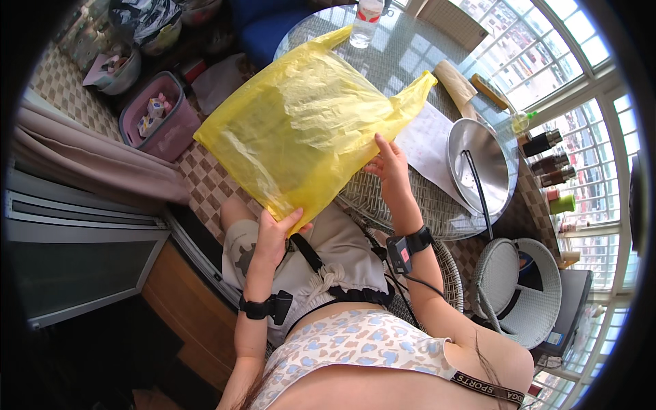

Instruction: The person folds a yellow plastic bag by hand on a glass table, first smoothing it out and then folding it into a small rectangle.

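A thin yellow plastic bag (307,118) is spread flat over my lap and the near edge of the glass table, its two handles pointing away from me. My left hand (274,236) pinches its near corner between thumb and fingers. At the right-hand edge of the bag, my right hand (387,161) holds the film by the fingertips, some of its fingers curled below the edge. The far part of the bag reaches toward a clear bottle (365,25) on the table. Folds and sheen cover the film, and nothing bulky shows inside.
The round glass table (318,31) bears a white paper sheet (423,138), a steel bowl (487,148) with black chopsticks (476,179), and a brown paper roll (455,84). A pink basket (174,123) stands left on the checkered floor. A wicker stool (538,292) is at right.
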Motion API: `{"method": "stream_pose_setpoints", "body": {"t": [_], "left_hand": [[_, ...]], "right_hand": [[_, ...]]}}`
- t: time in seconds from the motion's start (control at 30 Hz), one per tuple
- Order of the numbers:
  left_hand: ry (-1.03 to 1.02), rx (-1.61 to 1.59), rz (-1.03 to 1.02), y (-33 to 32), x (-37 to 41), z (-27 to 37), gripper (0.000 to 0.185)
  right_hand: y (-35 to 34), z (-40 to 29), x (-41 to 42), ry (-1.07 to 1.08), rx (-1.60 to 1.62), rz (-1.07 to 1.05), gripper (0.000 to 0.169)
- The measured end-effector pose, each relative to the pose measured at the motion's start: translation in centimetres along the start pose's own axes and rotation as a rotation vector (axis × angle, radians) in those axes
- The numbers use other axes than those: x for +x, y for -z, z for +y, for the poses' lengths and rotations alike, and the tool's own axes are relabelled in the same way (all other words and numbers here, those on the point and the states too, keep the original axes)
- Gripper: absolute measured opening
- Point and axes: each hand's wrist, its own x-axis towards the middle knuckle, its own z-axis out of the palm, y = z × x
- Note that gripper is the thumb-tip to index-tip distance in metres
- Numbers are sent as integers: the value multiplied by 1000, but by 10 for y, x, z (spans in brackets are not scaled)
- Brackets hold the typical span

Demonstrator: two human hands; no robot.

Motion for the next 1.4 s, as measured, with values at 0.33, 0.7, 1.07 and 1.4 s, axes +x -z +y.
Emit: {"method": "stream_pose_setpoints", "body": {"t": [0.33,0.7,1.07,1.4], "left_hand": [[138,-52,-82,44,-29,6,26],[-111,-42,473,113,-35,21,19],[-90,164,339,155,-49,50,19],[-320,216,473,156,-11,63,21]], "right_hand": [[27,1,25,58,7,14,27],[53,-1,21,402,-196,325,25],[78,-22,95,686,-917,232,28],[89,-94,51,958,-1001,523,22]]}}
